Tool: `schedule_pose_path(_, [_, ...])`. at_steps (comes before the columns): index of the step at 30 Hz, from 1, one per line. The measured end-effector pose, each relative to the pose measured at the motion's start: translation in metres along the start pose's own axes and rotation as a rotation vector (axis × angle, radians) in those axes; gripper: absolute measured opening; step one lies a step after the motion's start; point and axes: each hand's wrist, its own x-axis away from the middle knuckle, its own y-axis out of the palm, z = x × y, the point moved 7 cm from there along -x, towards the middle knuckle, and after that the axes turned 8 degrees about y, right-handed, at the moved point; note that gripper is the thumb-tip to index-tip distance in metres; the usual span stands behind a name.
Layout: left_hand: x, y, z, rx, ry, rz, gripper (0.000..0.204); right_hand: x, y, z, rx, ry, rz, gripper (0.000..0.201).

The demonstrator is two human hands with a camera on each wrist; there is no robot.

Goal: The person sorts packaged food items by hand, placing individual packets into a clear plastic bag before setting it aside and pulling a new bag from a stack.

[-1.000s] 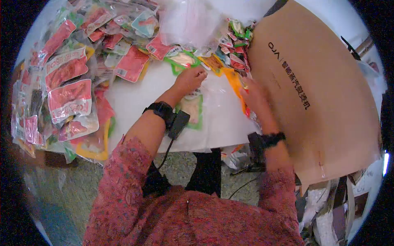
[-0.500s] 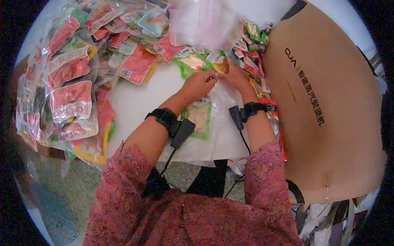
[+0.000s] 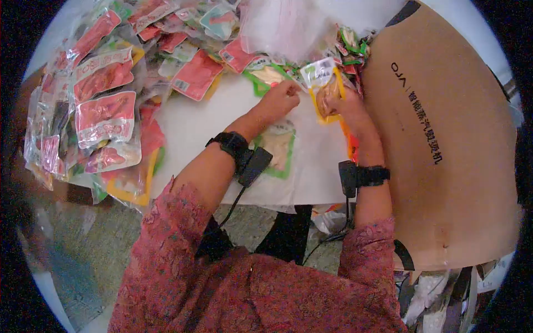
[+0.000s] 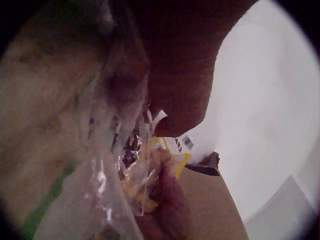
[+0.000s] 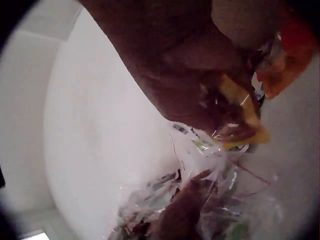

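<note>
My left hand [image 3: 277, 104] has its fingers curled at the edge of a clear plastic bag [image 4: 107, 185], which hangs beside it in the left wrist view. Under the left wrist a green-edged packet [image 3: 280, 150] lies on the white surface. My right hand [image 3: 355, 114] grips a yellow-edged packet [image 3: 327, 83], its white printed end pointing up and away. In the right wrist view the clear film [image 5: 200, 160] stretches between the two hands, and the packet's yellow edge [image 5: 250, 112] shows under the right fingers. An orange-red strip [image 3: 353, 149] hangs below the right hand.
A heap of bagged red packets [image 3: 105, 119] covers the table's left side. Another green-edged packet [image 3: 266, 75] lies beyond my left hand, with clear bags [image 3: 286, 28] behind it. Small packets [image 3: 351, 44] lie against a large cardboard box [image 3: 444, 144] on the right.
My right hand first came in from the right to meet the left, then moved back right with the yellow-edged packet raised in its grip. The left hand stays near the same place.
</note>
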Motion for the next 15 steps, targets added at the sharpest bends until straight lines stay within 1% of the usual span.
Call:
schedule_pose_path(1, [0.0, -0.003, 0.002, 0.131, -0.115, 0.029, 0.026, 0.001, 0.005, -0.005, -0.153, -0.031, -0.085, 0.023])
schedule_pose_path(2, [0.001, -0.008, 0.011, 0.125, -0.124, 0.031, 0.026, 0.002, 0.009, -0.008, -0.305, -0.062, -0.169, 0.024])
schedule_pose_path(3, [0.006, -0.007, 0.014, 0.244, -0.277, -0.03, 0.026, -0.003, 0.016, 0.0, -0.313, -0.062, -0.176, 0.024])
schedule_pose_path(4, [0.013, -0.002, 0.013, 0.362, -0.431, -0.09, 0.027, -0.01, 0.023, 0.019, -0.374, 0.028, -0.129, 0.026])
schedule_pose_path(5, [0.014, -0.002, 0.015, 0.354, -0.44, -0.084, 0.027, -0.017, 0.028, 0.037, -0.435, 0.119, -0.085, 0.029])
schedule_pose_path(6, [0.012, -0.004, 0.018, 0.435, -0.377, 0.009, 0.028, -0.02, 0.033, 0.037, -0.445, 0.118, -0.096, 0.029])
schedule_pose_path(7, [0.011, -0.008, 0.02, 0.514, -0.315, 0.104, 0.03, -0.021, 0.04, 0.035, -0.598, 0.111, -0.188, 0.031])
schedule_pose_path(8, [0.012, -0.01, 0.016, 0.503, -0.324, 0.11, 0.03, -0.022, 0.047, 0.033, -0.751, 0.103, -0.28, 0.033])
schedule_pose_path(9, [0.009, -0.012, 0.011, 0.474, -0.342, 0.101, 0.03, -0.022, 0.05, 0.025, -0.762, 0.103, -0.288, 0.033])
schedule_pose_path(11, [0.006, -0.011, 0.0, 0.436, -0.366, 0.089, 0.029, -0.022, 0.036, 0.018, -0.679, 0.097, -0.004, 0.031])
schedule_pose_path(12, [0.005, -0.008, -0.006, 0.502, -0.382, 0.093, 0.027, -0.025, 0.036, 0.025, -0.69, 0.096, -0.005, 0.031])
schedule_pose_path(13, [0.004, -0.004, -0.013, 0.567, -0.399, 0.099, 0.026, -0.029, 0.039, 0.032, -0.728, 0.094, -0.044, 0.03])
schedule_pose_path(15, [0.003, -0.003, -0.019, 0.566, -0.413, 0.079, 0.026, -0.03, 0.044, 0.042, -0.777, 0.096, -0.094, 0.03])
